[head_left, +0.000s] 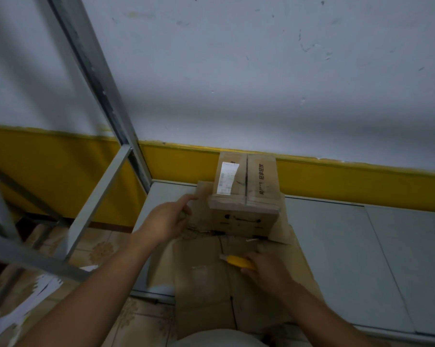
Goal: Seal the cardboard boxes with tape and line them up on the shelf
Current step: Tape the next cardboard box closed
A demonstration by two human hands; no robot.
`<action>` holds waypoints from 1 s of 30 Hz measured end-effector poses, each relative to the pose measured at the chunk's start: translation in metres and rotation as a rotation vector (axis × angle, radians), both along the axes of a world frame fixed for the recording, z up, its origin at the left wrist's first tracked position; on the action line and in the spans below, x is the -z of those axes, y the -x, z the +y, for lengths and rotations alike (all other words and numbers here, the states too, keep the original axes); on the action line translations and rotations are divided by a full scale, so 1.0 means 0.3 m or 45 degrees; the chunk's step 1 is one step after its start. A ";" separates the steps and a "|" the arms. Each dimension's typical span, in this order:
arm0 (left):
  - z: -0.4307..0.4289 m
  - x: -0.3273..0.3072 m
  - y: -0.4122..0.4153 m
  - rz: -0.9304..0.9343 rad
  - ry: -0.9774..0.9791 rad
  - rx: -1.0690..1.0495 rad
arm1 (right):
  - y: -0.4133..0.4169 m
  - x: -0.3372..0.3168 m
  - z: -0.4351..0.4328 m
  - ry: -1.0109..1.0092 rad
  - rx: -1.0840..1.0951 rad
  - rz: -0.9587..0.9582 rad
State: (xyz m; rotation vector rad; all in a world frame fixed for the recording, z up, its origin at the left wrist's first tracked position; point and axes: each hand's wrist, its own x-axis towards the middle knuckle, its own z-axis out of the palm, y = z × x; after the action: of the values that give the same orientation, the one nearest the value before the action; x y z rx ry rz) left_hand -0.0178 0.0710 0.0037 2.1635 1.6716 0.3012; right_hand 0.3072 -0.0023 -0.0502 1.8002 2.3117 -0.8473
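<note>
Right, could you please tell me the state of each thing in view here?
small box: upright, top flaps folded shut, seam showing.
cardboard flap: open, beside the small box.
large box: top flaps closed, under the right hand.
utility knife: gripped, tip pointing left; blade unclear.
left hand: reaching to the flap's edge; grip unclear.
right hand: holds the knife.
</note>
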 end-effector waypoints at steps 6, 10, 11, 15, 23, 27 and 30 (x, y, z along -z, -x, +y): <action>-0.072 0.165 -0.028 -0.122 0.034 -0.039 | -0.047 0.131 -0.022 -0.098 0.111 0.087; -0.091 0.217 -0.049 -0.032 -0.039 0.083 | -0.049 0.174 -0.031 -0.132 0.164 0.148; -0.096 0.228 -0.055 0.009 -0.049 0.108 | -0.050 0.179 -0.032 -0.135 0.169 0.159; -0.136 0.262 -0.070 0.141 -0.088 0.114 | -0.056 0.191 -0.034 -0.134 0.156 0.169; -0.150 0.233 -0.085 0.117 -0.234 0.179 | -0.060 0.188 -0.040 -0.195 0.125 0.166; -0.155 0.219 -0.080 0.107 -0.240 0.142 | -0.079 0.162 -0.032 -0.145 0.130 0.234; -0.162 0.211 -0.068 0.058 -0.217 0.110 | -0.112 0.106 -0.020 -0.151 0.269 0.459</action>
State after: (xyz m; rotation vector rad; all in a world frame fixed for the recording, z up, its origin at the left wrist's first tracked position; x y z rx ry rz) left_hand 0.0025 0.0225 -0.0596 2.3758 1.6240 0.3850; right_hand 0.3407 -0.0084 -0.0820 2.1243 2.4531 -1.1765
